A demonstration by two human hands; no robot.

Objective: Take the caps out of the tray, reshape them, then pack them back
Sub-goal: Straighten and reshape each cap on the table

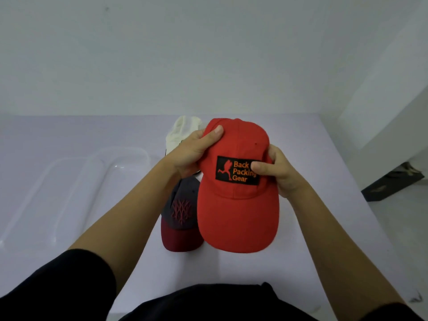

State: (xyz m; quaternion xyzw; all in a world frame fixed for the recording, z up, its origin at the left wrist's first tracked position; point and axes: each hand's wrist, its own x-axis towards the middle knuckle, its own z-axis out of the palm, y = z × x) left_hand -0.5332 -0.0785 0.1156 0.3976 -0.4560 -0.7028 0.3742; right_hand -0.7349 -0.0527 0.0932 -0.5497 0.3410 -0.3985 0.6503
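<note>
A white wall backs the pale tabletop (312,205). Near its left edge lies the clear tray (120,150), every visible cap outside it. The left hand (192,154) grips the crown of the red cap (236,209), which is held above mid-tabletop. A cream cap (183,130) and a dark cap (180,216) wait beneath. The right hand (280,172) grips the opposite side with its thumb on the patch, probably to round the crown.
</note>
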